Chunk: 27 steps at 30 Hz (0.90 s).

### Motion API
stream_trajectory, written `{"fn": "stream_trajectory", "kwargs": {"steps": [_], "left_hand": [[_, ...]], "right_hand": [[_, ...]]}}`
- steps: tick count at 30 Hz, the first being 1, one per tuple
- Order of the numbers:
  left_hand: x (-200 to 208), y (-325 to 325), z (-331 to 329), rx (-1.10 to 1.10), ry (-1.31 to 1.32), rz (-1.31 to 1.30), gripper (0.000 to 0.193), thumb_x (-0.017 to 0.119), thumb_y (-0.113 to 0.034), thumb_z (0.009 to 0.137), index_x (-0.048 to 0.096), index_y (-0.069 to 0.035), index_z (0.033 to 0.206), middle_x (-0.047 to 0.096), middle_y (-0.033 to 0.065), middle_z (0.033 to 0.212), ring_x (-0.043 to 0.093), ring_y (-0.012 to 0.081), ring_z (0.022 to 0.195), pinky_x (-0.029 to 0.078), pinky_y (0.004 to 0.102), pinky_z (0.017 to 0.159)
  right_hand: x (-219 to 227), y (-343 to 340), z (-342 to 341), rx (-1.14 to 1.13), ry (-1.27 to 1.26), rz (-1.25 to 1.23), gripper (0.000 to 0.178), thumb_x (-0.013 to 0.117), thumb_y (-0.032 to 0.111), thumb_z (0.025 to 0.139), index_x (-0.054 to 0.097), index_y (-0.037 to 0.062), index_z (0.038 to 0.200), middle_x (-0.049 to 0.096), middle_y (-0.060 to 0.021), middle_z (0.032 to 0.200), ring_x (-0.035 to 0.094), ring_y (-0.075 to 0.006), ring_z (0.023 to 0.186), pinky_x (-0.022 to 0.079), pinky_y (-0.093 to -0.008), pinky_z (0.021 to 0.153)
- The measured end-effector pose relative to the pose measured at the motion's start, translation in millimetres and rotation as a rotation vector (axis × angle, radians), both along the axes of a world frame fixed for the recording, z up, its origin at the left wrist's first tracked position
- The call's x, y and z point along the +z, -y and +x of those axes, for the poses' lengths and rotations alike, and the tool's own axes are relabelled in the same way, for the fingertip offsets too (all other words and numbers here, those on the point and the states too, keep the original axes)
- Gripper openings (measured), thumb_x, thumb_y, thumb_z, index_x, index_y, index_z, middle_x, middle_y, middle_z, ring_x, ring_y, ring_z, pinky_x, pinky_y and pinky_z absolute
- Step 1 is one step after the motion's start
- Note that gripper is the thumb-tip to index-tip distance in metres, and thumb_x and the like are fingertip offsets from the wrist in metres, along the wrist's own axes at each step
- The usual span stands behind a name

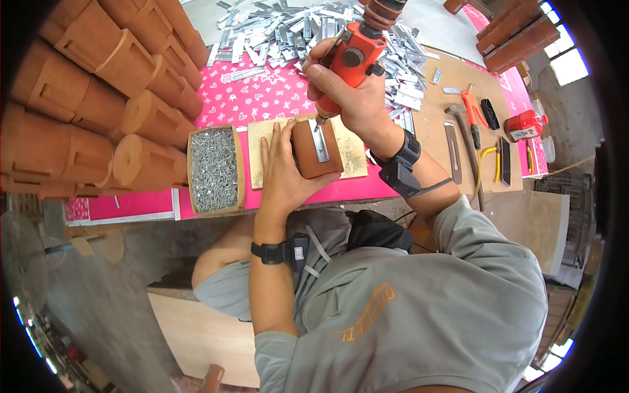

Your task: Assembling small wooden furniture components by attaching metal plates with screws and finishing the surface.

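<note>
Upper centre, right fingers grip an orange driver, left fingers a brown block. Lettering marks the lower-centre shirt

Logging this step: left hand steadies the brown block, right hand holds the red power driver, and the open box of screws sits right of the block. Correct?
No: the head view shows the screw box left of the brown block; the rest stands.

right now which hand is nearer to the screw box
Left. The left hand holds the brown block, right of the screw box; the right hand grips the red driver, farther right.
</note>
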<state>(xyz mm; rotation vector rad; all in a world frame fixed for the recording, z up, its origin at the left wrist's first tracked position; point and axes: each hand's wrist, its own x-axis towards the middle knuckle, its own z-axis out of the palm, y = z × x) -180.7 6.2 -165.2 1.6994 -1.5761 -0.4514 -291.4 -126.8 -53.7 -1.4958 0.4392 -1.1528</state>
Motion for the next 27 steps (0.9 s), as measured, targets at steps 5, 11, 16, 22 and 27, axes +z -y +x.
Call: {"fn": "stream_trajectory", "kwargs": {"steps": [5, 11, 16, 22, 27], "left_hand": [[-1.1, 0.2, -1.1, 0.021, -0.007, -0.024, 0.124, 0.094, -0.054, 0.06, 0.03, -0.004, 0.154, 0.047, 0.0214, 0.151, 0.031, 0.0433, 0.151, 0.01, 0.0601, 0.125], [-1.7, 0.7, -1.0, 0.018, -0.04, -0.06, 0.12, 0.095, -0.053, 0.061, 0.034, -0.005, 0.152, 0.049, 0.0207, 0.15, 0.03, 0.0465, 0.15, 0.012, 0.0629, 0.123], [-0.7, 2.0, 1.4, 0.02, -0.064, -0.054, 0.12, 0.095, -0.054, 0.059, 0.036, -0.006, 0.152, 0.051, 0.0188, 0.149, 0.031, 0.046, 0.15, 0.012, 0.0629, 0.123], [-5.9, 1.2, 0.3, 0.04, -0.077, -0.068, 0.122, 0.096, -0.054, 0.055, 0.037, -0.008, 0.152, 0.05, 0.0175, 0.15, 0.032, 0.0437, 0.15, 0.011, 0.0623, 0.123], [-2.4, 2.2, 0.6, 0.039, -0.067, -0.047, 0.122, 0.096, -0.054, 0.055, 0.037, -0.008, 0.152, 0.051, 0.0187, 0.148, 0.033, 0.0435, 0.149, 0.012, 0.0605, 0.124]], "right_hand": [[-3.0, 2.4, 1.7, 0.006, 0.003, -0.005, 0.02, 0.075, 0.007, 0.091, 0.065, 0.0, 0.108, 0.07, -0.0052, 0.084, 0.068, -0.0102, 0.07, 0.056, -0.0252, 0.062], [4.9, -3.3, 3.9, 0.054, -0.103, -0.135, 0.014, 0.071, 0.009, 0.097, 0.064, 0.0017, 0.106, 0.067, -0.0048, 0.084, 0.065, -0.0104, 0.069, 0.052, -0.0256, 0.059], [10.9, -2.3, 5.9, 0.08, -0.184, -0.122, 0.019, 0.078, 0.01, 0.09, 0.066, 0.0015, 0.102, 0.068, -0.0029, 0.079, 0.066, -0.0097, 0.069, 0.054, -0.0265, 0.063], [12.2, -7.6, 3.4, 0.048, -0.252, -0.035, 0.017, 0.078, 0.013, 0.091, 0.067, 0.0024, 0.098, 0.067, -0.0019, 0.074, 0.065, -0.0088, 0.067, 0.053, -0.0262, 0.06], [21.2, -6.9, 5.3, 0.035, -0.119, -0.1, 0.015, 0.076, 0.013, 0.093, 0.067, 0.0026, 0.099, 0.067, -0.0026, 0.07, 0.064, -0.0082, 0.063, 0.051, -0.0235, 0.055]]}}
